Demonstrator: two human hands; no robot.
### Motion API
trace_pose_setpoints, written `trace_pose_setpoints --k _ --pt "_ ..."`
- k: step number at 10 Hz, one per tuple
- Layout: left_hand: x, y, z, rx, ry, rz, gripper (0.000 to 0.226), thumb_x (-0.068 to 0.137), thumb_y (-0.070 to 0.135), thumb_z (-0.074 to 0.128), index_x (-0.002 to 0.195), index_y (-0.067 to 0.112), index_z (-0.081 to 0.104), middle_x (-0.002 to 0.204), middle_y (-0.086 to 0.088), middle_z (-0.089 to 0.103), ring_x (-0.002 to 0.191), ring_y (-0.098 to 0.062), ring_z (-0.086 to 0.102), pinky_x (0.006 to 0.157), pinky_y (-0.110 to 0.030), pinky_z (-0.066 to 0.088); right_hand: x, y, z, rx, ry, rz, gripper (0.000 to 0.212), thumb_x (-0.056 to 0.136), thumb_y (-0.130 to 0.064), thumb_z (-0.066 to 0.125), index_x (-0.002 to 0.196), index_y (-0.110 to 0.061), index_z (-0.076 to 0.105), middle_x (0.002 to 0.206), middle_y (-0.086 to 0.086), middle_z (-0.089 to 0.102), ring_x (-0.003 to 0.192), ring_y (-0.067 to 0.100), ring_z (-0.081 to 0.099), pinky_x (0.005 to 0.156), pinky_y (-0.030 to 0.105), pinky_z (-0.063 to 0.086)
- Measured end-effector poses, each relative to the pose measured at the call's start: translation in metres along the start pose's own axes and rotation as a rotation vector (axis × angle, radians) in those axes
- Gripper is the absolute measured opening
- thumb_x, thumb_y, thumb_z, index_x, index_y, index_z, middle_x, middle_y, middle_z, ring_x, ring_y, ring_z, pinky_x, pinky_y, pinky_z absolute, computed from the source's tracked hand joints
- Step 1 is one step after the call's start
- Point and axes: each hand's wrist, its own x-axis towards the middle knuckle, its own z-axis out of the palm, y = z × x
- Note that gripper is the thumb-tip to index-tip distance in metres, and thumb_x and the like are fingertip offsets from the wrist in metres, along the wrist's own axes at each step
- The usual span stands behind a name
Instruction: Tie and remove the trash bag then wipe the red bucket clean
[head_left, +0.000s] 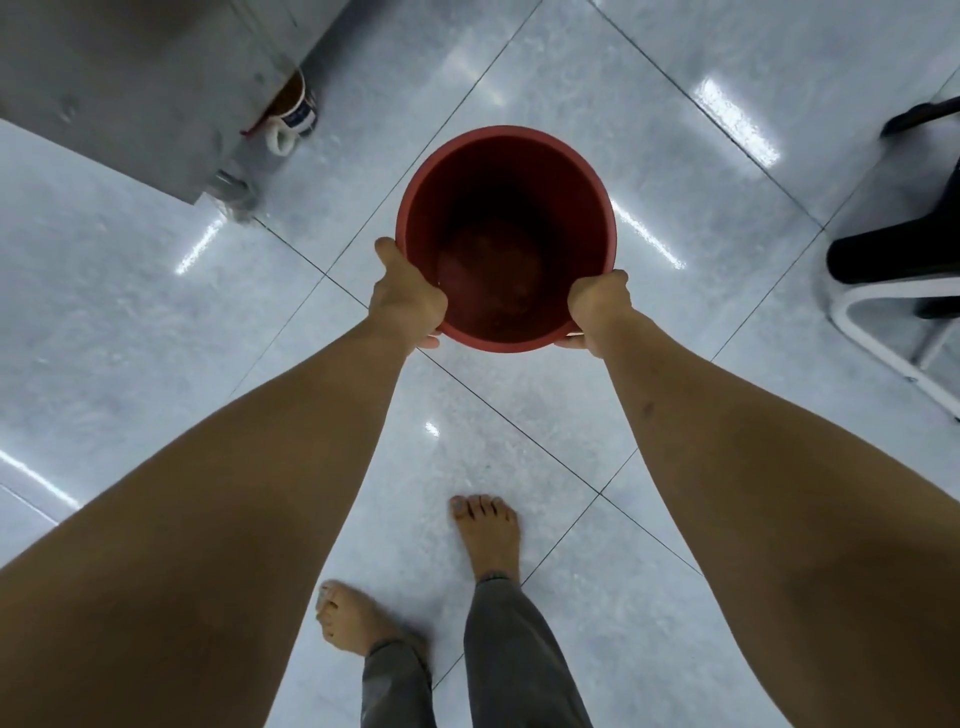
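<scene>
The red bucket (506, 171) is in the middle of the head view, mouth up, with no bag inside and a dark, stained bottom. My left hand (408, 301) grips its near-left rim, thumb over the edge. My right hand (597, 306) grips the near-right rim. Both arms are stretched forward and down over the tiled floor. No trash bag and no cloth are in view. Whether the bucket rests on the floor or hangs just above it I cannot tell.
A grey metal cabinet (130, 88) stands at the upper left, with a white mug (291, 122) on the floor beside its corner. A black chair with a white frame (893, 280) is at the right edge. My bare feet (488, 535) stand on the glossy tiles below the bucket.
</scene>
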Motion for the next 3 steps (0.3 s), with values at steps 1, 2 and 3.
trace_pose_setpoints --k 1,2,3 --pt "-0.003 0.0 -0.001 0.02 -0.022 0.008 0.06 0.088 0.0 0.044 0.138 0.02 0.018 0.116 -0.016 0.057 0.08 -0.031 0.07 0.064 -0.04 0.061 -0.005 -0.001 -0.001 0.016 0.018 0.028 0.047 0.093 -0.002 0.028 0.139 -0.009 0.029 0.14 0.017 0.045 0.113 0.038 0.057 0.084 0.057 0.054" --pt "-0.009 -0.002 -0.006 -0.007 -0.072 -0.016 0.066 0.091 0.004 0.048 0.145 0.023 0.014 0.124 -0.018 0.056 0.096 -0.034 0.066 0.078 -0.045 0.06 -0.01 -0.003 0.003 0.04 0.065 0.044 0.049 0.096 -0.01 0.029 0.145 -0.009 0.026 0.146 0.015 0.041 0.126 0.036 0.048 0.099 0.053 0.046" --pt "-0.02 -0.003 -0.017 -0.039 -0.096 -0.04 0.072 0.093 0.009 0.052 0.15 0.024 0.01 0.135 -0.016 0.05 0.113 -0.036 0.059 0.089 -0.05 0.056 -0.021 -0.005 0.002 -0.067 0.245 -0.032 0.054 0.095 -0.014 0.038 0.146 -0.009 0.021 0.145 0.016 0.039 0.129 0.036 0.044 0.108 0.046 0.04"
